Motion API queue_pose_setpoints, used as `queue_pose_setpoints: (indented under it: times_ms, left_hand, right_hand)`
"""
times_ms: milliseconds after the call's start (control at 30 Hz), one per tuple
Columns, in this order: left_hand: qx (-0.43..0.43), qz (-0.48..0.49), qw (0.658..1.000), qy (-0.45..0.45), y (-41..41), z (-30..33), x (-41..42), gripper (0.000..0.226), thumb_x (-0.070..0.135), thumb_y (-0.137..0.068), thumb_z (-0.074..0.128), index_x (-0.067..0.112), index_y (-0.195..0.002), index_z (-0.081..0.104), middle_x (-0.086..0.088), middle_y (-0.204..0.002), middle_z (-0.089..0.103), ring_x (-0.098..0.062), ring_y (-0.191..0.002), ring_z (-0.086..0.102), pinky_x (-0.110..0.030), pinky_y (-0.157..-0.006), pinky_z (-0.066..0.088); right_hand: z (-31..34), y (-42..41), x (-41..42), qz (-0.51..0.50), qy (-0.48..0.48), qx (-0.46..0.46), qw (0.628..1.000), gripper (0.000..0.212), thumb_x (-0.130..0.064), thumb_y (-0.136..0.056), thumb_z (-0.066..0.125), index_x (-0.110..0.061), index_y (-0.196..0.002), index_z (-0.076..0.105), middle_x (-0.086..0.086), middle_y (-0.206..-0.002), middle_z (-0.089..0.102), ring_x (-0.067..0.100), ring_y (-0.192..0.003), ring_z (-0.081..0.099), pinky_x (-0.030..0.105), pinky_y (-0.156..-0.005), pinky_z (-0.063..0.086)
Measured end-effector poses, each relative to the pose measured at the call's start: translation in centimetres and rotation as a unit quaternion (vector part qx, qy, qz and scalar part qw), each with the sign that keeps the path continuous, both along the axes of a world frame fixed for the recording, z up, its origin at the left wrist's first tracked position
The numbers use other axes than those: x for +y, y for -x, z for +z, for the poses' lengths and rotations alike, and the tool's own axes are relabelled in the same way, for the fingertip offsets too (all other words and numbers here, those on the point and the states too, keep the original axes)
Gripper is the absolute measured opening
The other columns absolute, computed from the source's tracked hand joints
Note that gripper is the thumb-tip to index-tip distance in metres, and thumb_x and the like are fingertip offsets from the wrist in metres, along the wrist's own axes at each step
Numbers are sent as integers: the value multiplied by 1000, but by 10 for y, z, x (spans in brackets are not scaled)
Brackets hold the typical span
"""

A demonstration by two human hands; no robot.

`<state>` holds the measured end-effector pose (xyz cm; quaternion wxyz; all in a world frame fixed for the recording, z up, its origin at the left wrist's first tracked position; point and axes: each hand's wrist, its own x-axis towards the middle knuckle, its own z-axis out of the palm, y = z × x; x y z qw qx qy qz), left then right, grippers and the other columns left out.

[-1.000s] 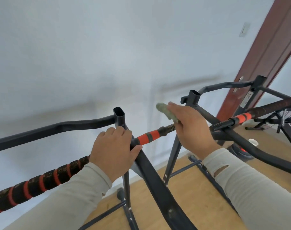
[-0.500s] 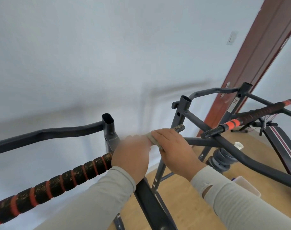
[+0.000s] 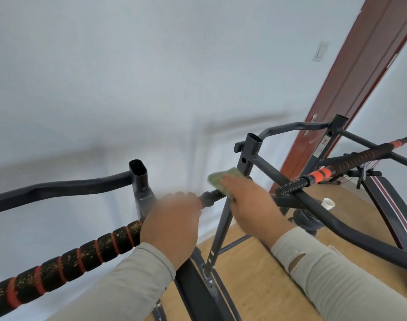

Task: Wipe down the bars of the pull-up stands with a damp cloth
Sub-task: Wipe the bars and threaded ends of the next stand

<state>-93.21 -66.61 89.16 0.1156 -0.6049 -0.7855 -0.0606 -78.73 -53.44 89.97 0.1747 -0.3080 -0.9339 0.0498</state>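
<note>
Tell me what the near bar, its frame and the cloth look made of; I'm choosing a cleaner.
Near bar: black foam or rubber sleeve with orange spiral stripes, matt and speckled with tan flecks, perhaps wear; its bare end by the left hand looks like ridged dark metal. Frame: metal tube, dark grey painted, with open hollow tops. Cloth under the right hand: green, fuzzy, likely microfibre.

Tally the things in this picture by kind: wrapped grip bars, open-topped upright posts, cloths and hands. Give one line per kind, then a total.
Wrapped grip bars: 2, the near bar and the far bar
Open-topped upright posts: 2, the left post and the middle post
Cloths: 1, the green cloth
Hands: 2, the left hand and the right hand
Total: 7
</note>
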Motion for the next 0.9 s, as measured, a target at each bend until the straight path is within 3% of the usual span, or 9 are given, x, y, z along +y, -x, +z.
queue_pose_setpoints:
  times_ms: [67, 133, 300, 400, 533, 600, 700, 833, 900]
  left_hand:
    - [1, -7, 1000, -11, 1, -3, 1, 24, 40, -96, 54, 15, -97, 54, -3, -77, 53, -19, -66, 43, -35, -61, 45]
    - [5, -14, 1000, -27, 2, -6, 3, 25, 38, -91, 62, 14, -90, 57, -5, -72, 55, -20, -60, 43, -36, -55, 43]
    - [14, -8, 999, -28, 0, -6, 0, 28, 43, -103, 37, 19, -111, 48, 0, -92, 53, -18, -75, 40, -31, -69, 39]
    - [13, -1, 1000, -21, -2, -2, -1, 29, 42, -105, 31, 19, -118, 44, 0, -98, 52, -18, -80, 40, -31, -75, 40]
    - [9, 3, 1000, -7, -3, 1, -2, 28, 41, -106, 30, 19, -120, 40, 1, -100, 48, -17, -83, 40, -30, -79, 43]
    - [2, 6, 1000, 0, -4, 0, -2, 27, 41, -106, 31, 20, -121, 41, 1, -99, 46, -17, -84, 41, -29, -79, 44]
    - [1, 10, 1000, 7, -5, 0, -1, 28, 42, -106, 32, 20, -122, 40, 0, -104, 52, -17, -84, 43, -29, -78, 45]
    - [-7, 14, 1000, 0, -6, 0, -1, 29, 42, -105, 34, 20, -121, 43, 1, -102, 54, -17, -84, 47, -30, -76, 47]
    - [-5, 11, 1000, 2, -5, 0, -2, 29, 42, -105, 34, 20, -121, 43, 1, -102, 53, -17, -83, 46, -29, -76, 47]
  right_hand:
    - [-13, 10, -17, 73, -17, 25, 997, 35, 2, -91, 55, -17, -120, 65, -1, -120, 66, 17, -115, 59, 34, -110, 46]
    - [-20, 7, -11, 120, -60, 25, 991, 41, 0, -90, 61, -17, -128, 65, -4, -129, 66, 14, -125, 55, 29, -119, 34]
    - [2, -29, 30, 68, -105, -29, 992, 79, 12, -82, 65, -32, -147, 54, -12, -128, 68, 15, -109, 63, 30, -96, 52]
    - [20, -38, 54, -65, -122, -124, 983, 54, 7, -86, 56, -34, -121, 59, -10, -96, 68, 21, -87, 61, 32, -72, 55]
    - [24, -31, 45, -147, 12, -16, 989, 23, -3, -92, 46, -21, -79, 53, -8, -73, 54, 15, -69, 54, 26, -59, 42]
    - [15, -22, 25, -95, 60, 4, 994, 23, -4, -97, 48, -21, -86, 59, -14, -84, 59, 4, -82, 58, 15, -70, 43]
    - [0, -13, -3, -35, 92, 47, 994, 38, -6, -100, 54, -19, -134, 65, -3, -137, 64, 16, -132, 54, 32, -115, 41]
    - [3, -4, -15, 42, 90, 24, 995, 45, -6, -99, 56, -19, -142, 58, -4, -115, 66, 12, -105, 60, 29, -102, 48]
    - [7, -3, -7, 66, 55, -39, 996, 32, 1, -91, 58, -15, -119, 62, -5, -92, 59, 15, -83, 58, 36, -87, 55]
